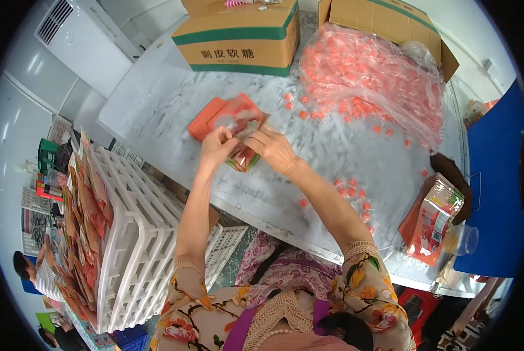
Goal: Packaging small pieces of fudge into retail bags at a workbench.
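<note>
In the head view, both of the person's hands meet just above the middle of the frame over a grey marbled table. The left hand is closed with its fingertips pinching the top edge of a red printed pouch, and the right hand grips the same pouch from the other side, fingers curled round its lower part. The pouch sits tilted between the two hands, just above the table and touching a small stack of orange-red pouches that lies flat to its upper left. To the upper right, a big clear plastic bag of small orange candies spreads across the table, with loose candies scattered below it. A brown carton with a green stripe stands at the top centre, and a second open carton lies behind the bag. At the right edge another person's hand holds a filled pouch upright. At the lower left, a white slatted plastic crate carries a row of finished pouches along its left side.
</note>
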Available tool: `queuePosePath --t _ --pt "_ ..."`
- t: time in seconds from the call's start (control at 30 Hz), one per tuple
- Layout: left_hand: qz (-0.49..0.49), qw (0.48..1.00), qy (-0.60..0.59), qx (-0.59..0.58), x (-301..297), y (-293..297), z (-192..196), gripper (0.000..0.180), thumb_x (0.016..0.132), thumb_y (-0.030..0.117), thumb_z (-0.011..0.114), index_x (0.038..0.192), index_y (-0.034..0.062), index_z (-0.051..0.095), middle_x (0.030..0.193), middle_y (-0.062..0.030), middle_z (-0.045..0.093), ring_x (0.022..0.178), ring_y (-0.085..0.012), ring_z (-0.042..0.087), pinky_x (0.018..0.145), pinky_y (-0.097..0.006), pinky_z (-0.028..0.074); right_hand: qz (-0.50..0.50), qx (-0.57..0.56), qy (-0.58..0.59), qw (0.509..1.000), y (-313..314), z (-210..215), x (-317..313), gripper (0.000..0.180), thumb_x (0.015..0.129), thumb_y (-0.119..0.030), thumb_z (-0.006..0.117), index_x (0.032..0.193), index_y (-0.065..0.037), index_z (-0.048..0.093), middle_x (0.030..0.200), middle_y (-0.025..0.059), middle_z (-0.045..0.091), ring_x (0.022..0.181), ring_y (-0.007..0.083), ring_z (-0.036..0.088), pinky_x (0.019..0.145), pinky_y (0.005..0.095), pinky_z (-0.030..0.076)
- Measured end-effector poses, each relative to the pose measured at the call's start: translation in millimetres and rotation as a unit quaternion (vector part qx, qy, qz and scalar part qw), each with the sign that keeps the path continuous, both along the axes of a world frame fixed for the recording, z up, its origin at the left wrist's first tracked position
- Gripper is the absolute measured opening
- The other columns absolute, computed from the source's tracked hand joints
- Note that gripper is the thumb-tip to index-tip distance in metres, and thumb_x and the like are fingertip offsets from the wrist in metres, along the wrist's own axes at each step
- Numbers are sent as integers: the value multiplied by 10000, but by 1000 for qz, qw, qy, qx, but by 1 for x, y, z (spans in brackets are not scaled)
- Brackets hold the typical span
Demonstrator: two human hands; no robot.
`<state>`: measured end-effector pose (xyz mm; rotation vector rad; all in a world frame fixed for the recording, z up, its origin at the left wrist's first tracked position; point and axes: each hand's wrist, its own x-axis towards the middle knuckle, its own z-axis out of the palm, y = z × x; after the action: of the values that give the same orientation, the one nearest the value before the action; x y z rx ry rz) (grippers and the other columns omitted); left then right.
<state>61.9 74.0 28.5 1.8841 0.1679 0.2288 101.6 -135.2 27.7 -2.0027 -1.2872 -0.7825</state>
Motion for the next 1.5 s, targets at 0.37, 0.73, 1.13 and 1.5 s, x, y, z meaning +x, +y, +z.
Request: queuePosePath --t 0.37,0.73,1.13,1.5 --pt "-6 905 -304 298 -16 -29 80 334 745 -82 538 986 87 696 762 -115 618 634 -201 579 589 -301 461 -145 -324 170 919 -9 50 -45 215 716 -141 623 919 -99 676 1002 24 601 966 208 598 619 353 547" --pt "53 908 -180 374 -61 -65 115 347 727 -86 525 922 104 742 687 -73 523 582 -149 501 564 -264 401 -280 -53 160 945 -126 0 -149 770 688 -574 714 1333 -188 544 1435 177 413 1332 422 358 1071 612 258" --pt "-3 948 -115 297 -68 -117 94 293 732 -24 567 948 78 737 671 -78 538 595 -161 530 584 -291 431 -319 -144 235 907 -138 -45 -140 306 799 -296 698 1062 -149 650 1112 61 597 1048 301 551 806 432 478" --pt "-53 941 -139 305 -65 -174 73 275 751 59 610 1000 39 723 884 -168 620 774 -325 636 735 -410 515 -202 482 488 699 -164 -27 -114 200 938 -282 647 999 -92 666 944 -9 667 706 58 550 582 247 479"
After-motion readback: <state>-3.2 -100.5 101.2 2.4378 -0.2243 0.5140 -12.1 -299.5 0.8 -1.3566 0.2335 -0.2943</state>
